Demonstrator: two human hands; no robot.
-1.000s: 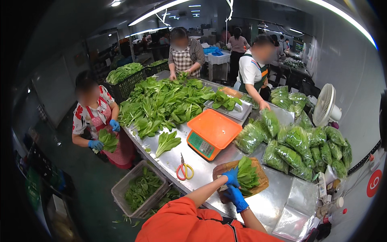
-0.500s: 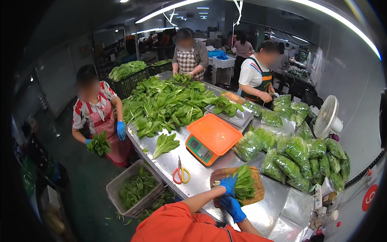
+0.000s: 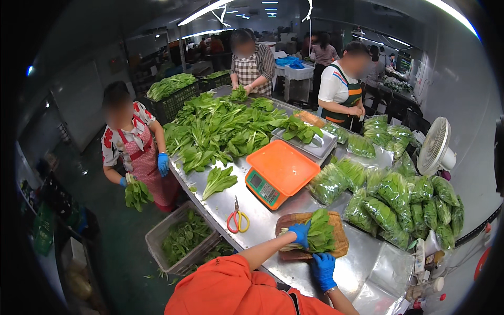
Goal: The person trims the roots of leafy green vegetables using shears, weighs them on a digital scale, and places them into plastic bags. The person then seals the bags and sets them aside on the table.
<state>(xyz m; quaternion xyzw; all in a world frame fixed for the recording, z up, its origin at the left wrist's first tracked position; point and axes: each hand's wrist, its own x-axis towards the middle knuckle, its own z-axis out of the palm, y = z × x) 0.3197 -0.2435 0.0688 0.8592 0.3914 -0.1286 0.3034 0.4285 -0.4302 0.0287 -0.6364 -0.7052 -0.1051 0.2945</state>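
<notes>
Left hand [image 3: 301, 233] curled over leafy bunch [image 3: 322, 233], brown tray [image 3: 340, 237], near worktop [image 3: 261, 227] edge. Right hand [image 3: 324, 270] shifted rightward, fingers loosely spread, apparently empty; left alone holds bunch.

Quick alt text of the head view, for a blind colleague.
A blue-gloved left hand holds leafy greens on a brown tray, the right hand at its near edge. An orange scale stands beyond, scissors lie left, bagged greens right; three co-workers stand around.
</notes>
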